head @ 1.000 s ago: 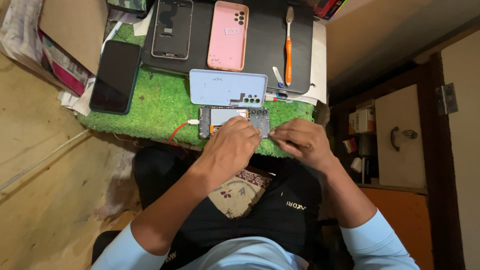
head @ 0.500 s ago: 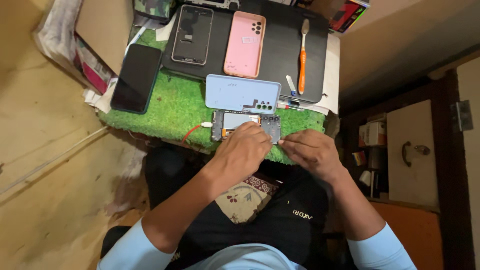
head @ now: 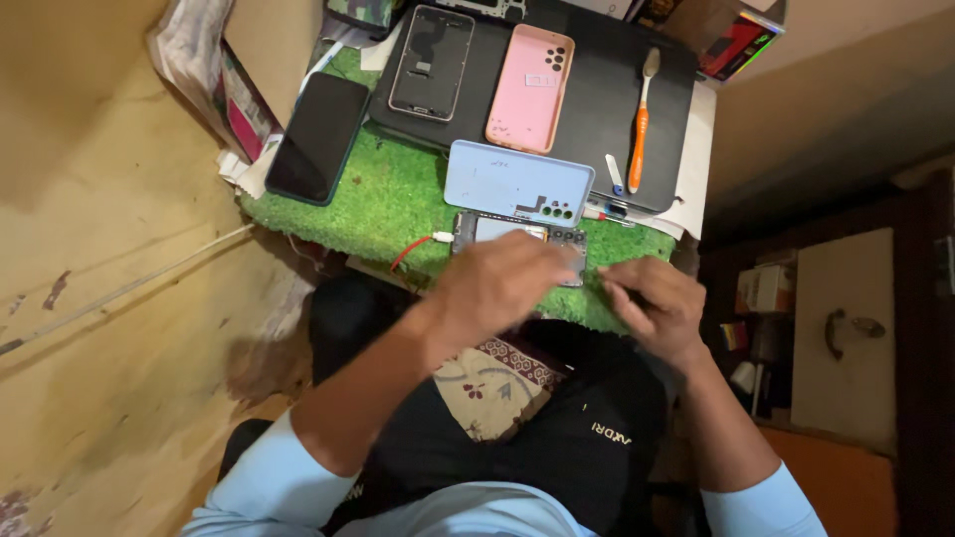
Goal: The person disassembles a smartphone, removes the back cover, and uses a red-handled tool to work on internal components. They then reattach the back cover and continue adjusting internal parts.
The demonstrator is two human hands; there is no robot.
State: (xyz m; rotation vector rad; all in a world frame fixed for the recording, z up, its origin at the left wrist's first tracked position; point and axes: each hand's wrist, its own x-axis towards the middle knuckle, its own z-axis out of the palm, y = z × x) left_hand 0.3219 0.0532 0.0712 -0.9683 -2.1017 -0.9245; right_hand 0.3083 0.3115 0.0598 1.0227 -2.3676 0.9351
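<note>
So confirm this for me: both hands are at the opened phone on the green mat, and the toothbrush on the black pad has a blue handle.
Not quite. In the head view the toothbrush on the black pad has an orange handle, not blue. The rest holds: the left hand and right hand are at the opened phone on the green mat.

Lt-blue short sleeves, black apron w/ small white lettering, bare forearms.
</note>
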